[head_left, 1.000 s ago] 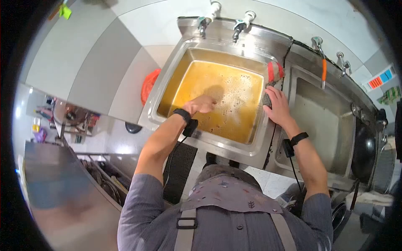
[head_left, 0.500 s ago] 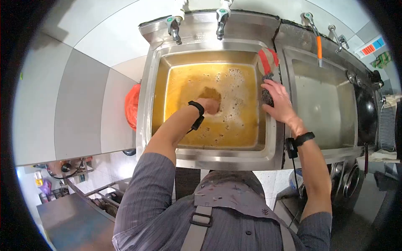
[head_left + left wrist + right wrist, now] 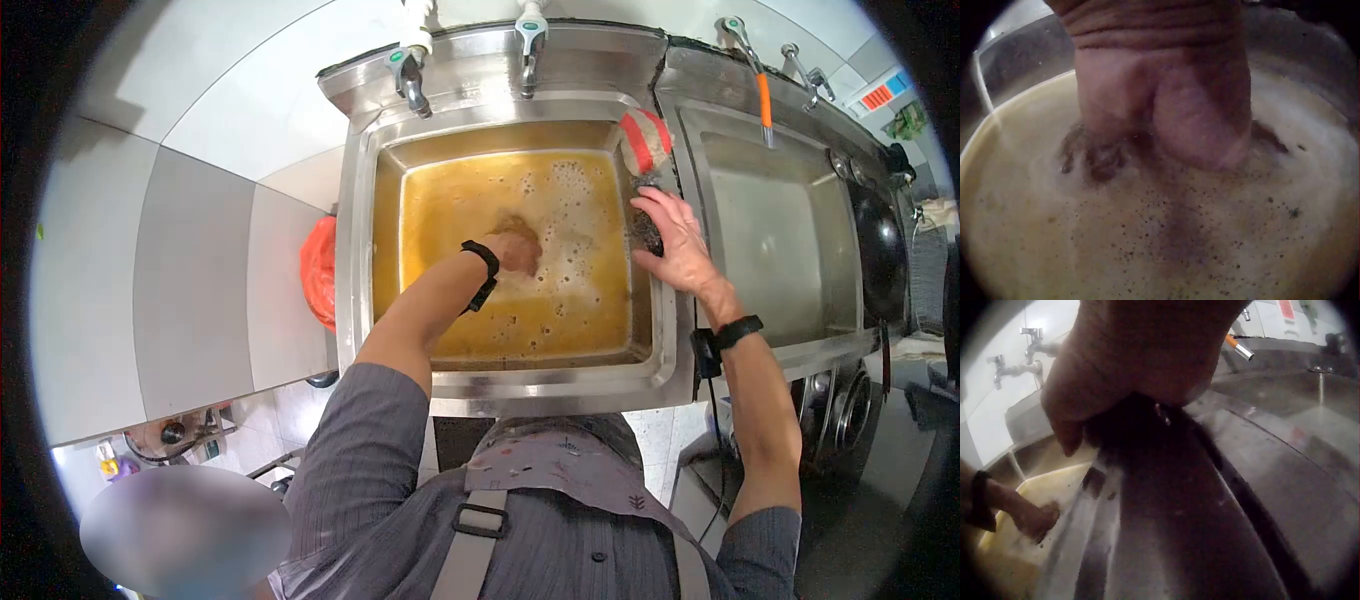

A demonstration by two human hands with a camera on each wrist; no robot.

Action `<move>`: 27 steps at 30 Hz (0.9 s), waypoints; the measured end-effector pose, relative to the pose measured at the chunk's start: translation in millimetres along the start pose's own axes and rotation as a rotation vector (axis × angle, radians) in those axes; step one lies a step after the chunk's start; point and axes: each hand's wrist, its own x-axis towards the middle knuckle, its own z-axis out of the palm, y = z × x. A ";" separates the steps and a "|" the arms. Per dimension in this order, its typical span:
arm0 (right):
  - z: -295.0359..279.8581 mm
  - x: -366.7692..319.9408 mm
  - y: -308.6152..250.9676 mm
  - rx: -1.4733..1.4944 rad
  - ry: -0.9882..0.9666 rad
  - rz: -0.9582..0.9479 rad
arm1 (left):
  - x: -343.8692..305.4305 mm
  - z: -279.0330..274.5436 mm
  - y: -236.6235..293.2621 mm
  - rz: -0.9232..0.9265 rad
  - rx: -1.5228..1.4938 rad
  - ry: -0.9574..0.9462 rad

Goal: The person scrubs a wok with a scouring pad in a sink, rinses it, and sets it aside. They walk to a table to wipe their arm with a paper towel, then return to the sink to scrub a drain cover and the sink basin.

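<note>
In the head view, a steel sink basin (image 3: 362, 250) holds cloudy yellow-brown water (image 3: 460, 200) with bubbles on it. My left hand (image 3: 518, 252) dips into the water near the middle. Its fingers are under the surface and hidden, and the left wrist view shows only the heel of the hand (image 3: 1160, 106) above the murk. On the right rim, my right hand (image 3: 682, 245) curves its fingers and thumb around a dark steel wool scourer (image 3: 648, 228). Just behind it lies a red-and-beige striped pad (image 3: 645, 142). Both hands wear black wrist straps.
A second steel sink (image 3: 770, 250) with greyish water adjoins on the right, under a tap with an orange hose (image 3: 765, 100). Two taps (image 3: 531, 50) stand over the near basin. A red plastic bag (image 3: 319, 272) hangs at its left, and a black wok (image 3: 882, 250) stands far right.
The head view has swung, so the sink now sits squarer. My left hand has sunk deeper into the water and moved slightly right. The right hand stays at the scourer on the rim.
</note>
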 end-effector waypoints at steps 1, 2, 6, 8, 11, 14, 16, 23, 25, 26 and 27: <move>0.4 -0.9 0.0 -0.002 -0.001 0.007 | -21.9 -16.6 16.3 -0.067 -0.079 0.016; 0.9 0.0 -0.4 0.001 0.001 0.007 | -32.4 -26.0 25.1 -0.136 -0.158 0.032; 2.4 1.3 -1.3 -0.011 0.008 -0.005 | 5.3 6.9 1.6 -0.066 -0.092 0.086; 4.0 2.3 -0.4 -0.014 0.004 0.000 | 14.3 10.3 6.3 -0.151 0.078 0.094; 2.3 1.1 1.2 -0.008 -0.007 0.016 | 14.5 8.0 13.5 -0.124 0.155 0.092; 3.7 1.4 3.9 -0.005 -0.008 0.020 | 4.3 3.9 18.8 -0.093 0.308 0.161; 5.0 -1.2 5.8 -0.009 -0.008 0.018 | 19.9 29.2 -1.8 -0.042 0.214 0.222; 15.1 2.3 12.5 -0.066 0.077 -0.093 | -13.9 30.2 -24.8 0.059 0.093 0.369; 20.1 0.0 16.5 -0.042 0.116 -0.115 | -23.6 10.5 -9.1 0.103 -0.044 0.483; 19.8 -2.2 15.8 -0.058 0.104 -0.099 | -3.4 18.7 -27.3 -0.022 -0.487 0.404; 22.2 -7.7 10.7 -0.064 0.104 -0.059 | -20.3 15.3 -4.7 0.071 -0.334 0.528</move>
